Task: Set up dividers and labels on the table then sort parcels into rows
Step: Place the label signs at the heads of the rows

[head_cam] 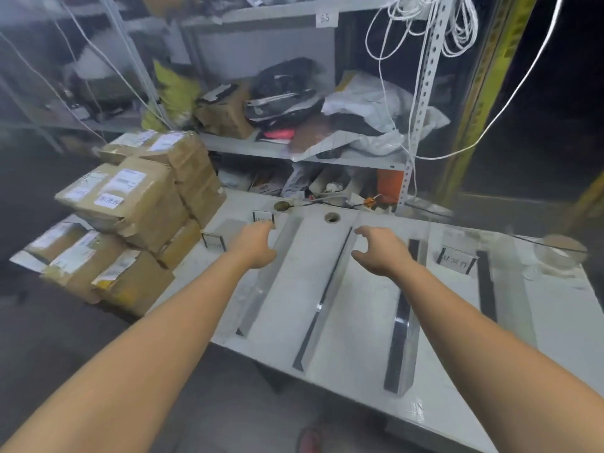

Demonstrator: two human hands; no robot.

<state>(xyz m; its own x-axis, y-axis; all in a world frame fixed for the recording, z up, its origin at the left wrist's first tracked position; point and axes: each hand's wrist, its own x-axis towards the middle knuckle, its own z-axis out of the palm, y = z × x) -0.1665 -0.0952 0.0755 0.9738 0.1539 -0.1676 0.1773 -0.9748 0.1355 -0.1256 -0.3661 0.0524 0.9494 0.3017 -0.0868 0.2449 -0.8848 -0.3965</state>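
Note:
A white table (pixel 359 325) carries several clear dividers laid in rows: one (pixel 271 276) under my left wrist, a second (pixel 322 302) in the middle, a third (pixel 402 325) under my right wrist, and a fourth (pixel 487 286) further right. Small label stands sit at the far side: one (pixel 214 242) at the left, one (pixel 263 218) beside it, one (pixel 456 259) at the right. My left hand (pixel 256 245) stretches out with its fingertips at the middle label's lower edge. My right hand (pixel 380 251) hovers over the table, fingers spread and loosely bent, holding nothing.
Brown cardboard parcels (pixel 130 204) are stacked at the table's left end. Behind the table stands a metal shelf (pixel 294 152) full of bags and boxes, with white cords (pixel 421 24) hanging from it. A round clear object (pixel 560 253) lies at the far right corner.

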